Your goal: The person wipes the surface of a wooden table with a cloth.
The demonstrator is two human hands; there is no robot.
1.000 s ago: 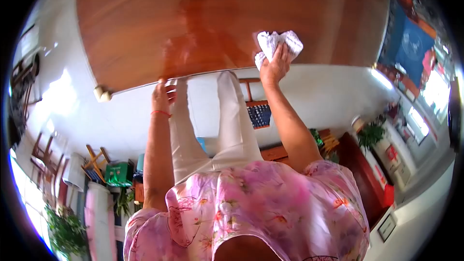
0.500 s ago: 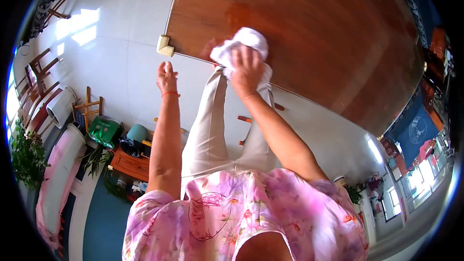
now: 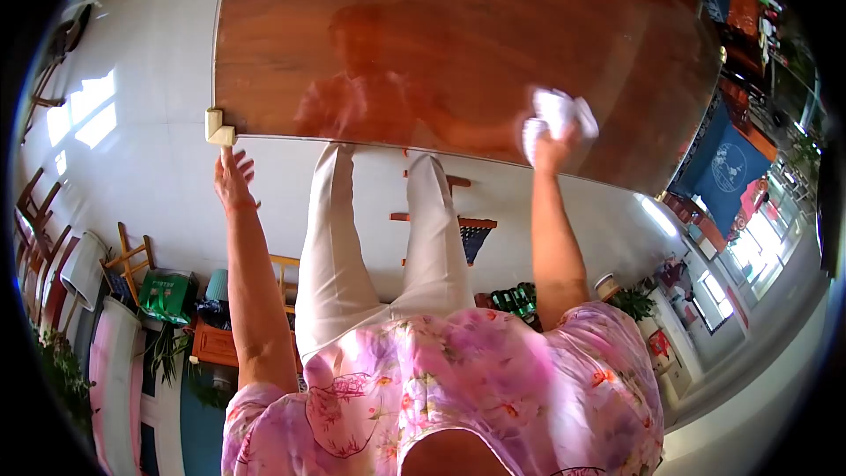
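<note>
A white cloth (image 3: 555,111) is bunched in my right hand (image 3: 553,150), over the near edge of the brown wooden table (image 3: 423,53) on its right side. The right fingers are partly smeared by motion. My left hand (image 3: 233,180) hangs just below the table's near-left corner, fingers spread and holding nothing. Right above it, a cream corner guard (image 3: 218,130) covers that corner. Whether a fingertip touches the guard I cannot tell. The glossy tabletop shows a reflection of my body.
Below the table edge are my legs in light trousers (image 3: 333,247) and a small stool (image 3: 474,236). To the left stand wooden chairs (image 3: 128,256), a green bag (image 3: 167,295) and a wooden cabinet (image 3: 214,344). Several green bottles (image 3: 515,300) stand near my right elbow.
My right hand has swept the cloth rightward along the table's near edge. My left hand has opened wider, staying near the corner guard. The whole view has shifted.
</note>
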